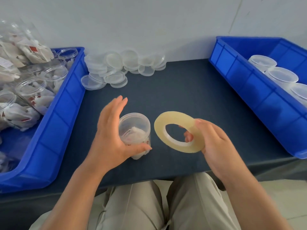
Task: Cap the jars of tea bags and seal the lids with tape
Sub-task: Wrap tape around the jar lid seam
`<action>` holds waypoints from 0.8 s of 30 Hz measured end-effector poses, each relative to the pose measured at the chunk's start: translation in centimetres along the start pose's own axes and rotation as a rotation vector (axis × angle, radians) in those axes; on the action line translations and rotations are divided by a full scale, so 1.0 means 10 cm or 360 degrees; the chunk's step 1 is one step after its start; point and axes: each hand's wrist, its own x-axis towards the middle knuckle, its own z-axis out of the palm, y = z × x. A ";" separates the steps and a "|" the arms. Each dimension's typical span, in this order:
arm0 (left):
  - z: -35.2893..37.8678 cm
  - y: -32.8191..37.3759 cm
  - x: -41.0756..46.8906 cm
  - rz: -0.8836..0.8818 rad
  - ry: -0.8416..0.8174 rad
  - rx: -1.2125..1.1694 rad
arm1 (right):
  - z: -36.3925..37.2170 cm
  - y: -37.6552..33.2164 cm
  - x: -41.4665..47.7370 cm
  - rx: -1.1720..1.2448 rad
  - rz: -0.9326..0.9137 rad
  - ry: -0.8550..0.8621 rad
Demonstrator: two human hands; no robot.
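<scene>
A clear capped jar of tea bags [136,128] stands on the dark table near its front edge. My left hand [109,133] is against the jar's left side, fingers straight and pointing up, thumb stretched across the jar's lower front. To the right of the jar my right hand [214,140] holds a flat yellowish roll of tape [176,130], fingers through its hole and thumb on its upper face. The roll hangs tilted just above the table, apart from the jar.
A blue bin [66,103] on the left holds several open jars of tea bags. A heap of clear lids [119,68] lies at the back by the wall. A blue bin [249,83] on the right holds capped jars [282,76].
</scene>
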 end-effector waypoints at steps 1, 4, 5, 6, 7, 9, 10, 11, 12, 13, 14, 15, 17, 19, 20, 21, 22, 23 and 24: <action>-0.03 0.10 -0.02 0.0028 0.0070 0.0032 | -0.05 -0.07 -0.06 0.0029 0.0012 -0.0057; -0.04 0.52 -0.11 0.0207 0.0154 -0.0107 | -0.14 -0.33 -0.21 0.0041 -0.0078 -0.0235; -0.02 0.69 -0.13 0.0226 0.0086 -0.0185 | -0.16 -0.39 -0.26 0.0048 -0.0120 -0.0306; -0.01 0.85 -0.15 0.0215 0.0003 -0.0258 | -0.17 -0.44 -0.29 0.0061 -0.0161 -0.0392; 0.00 0.98 -0.17 0.0200 -0.0053 -0.0323 | -0.18 -0.48 -0.33 0.0082 -0.0187 -0.0486; -0.01 1.14 -0.21 0.0202 -0.0049 -0.0415 | -0.19 -0.53 -0.40 0.0129 -0.0177 -0.0611; -0.04 1.18 -0.23 0.0213 -0.0010 -0.0432 | -0.17 -0.54 -0.43 0.0141 -0.0166 -0.0631; -0.08 1.20 -0.25 0.0227 0.0047 -0.0430 | -0.15 -0.55 -0.47 0.0150 -0.0181 -0.0619; -0.12 1.20 -0.28 0.0257 0.0112 -0.0411 | -0.12 -0.55 -0.50 0.0157 -0.0225 -0.0571; -0.15 1.20 -0.31 0.0294 0.0170 -0.0375 | -0.09 -0.56 -0.54 0.0145 -0.0286 -0.0482; -0.18 1.19 -0.34 0.0329 0.0224 -0.0322 | -0.07 -0.55 -0.56 0.0077 -0.0358 -0.0339; -0.20 1.20 -0.38 0.0362 0.0275 -0.0251 | -0.06 -0.55 -0.57 -0.0021 -0.0413 -0.0181; -0.23 1.19 -0.43 0.0400 0.0376 -0.0160 | -0.06 -0.58 -0.57 -0.0070 -0.0467 -0.0064; -0.26 1.17 -0.46 0.0362 0.0436 -0.0170 | -0.05 -0.62 -0.58 0.0051 -0.0478 -0.0143; -0.27 1.16 -0.47 0.0332 0.0449 -0.0184 | -0.04 -0.65 -0.58 0.0086 -0.0477 -0.0182; -0.29 1.15 -0.47 0.0310 0.0454 -0.0189 | -0.03 -0.67 -0.57 0.0105 -0.0477 -0.0215; -0.30 1.14 -0.47 0.0298 0.0461 -0.0182 | -0.02 -0.70 -0.57 0.0114 -0.0480 -0.0241; -0.32 1.14 -0.46 0.0292 0.0468 -0.0165 | -0.01 -0.73 -0.56 0.0123 -0.0479 -0.0258; -0.33 1.13 -0.46 0.0286 0.0475 -0.0148 | 0.00 -0.75 -0.55 0.0134 -0.0471 -0.0272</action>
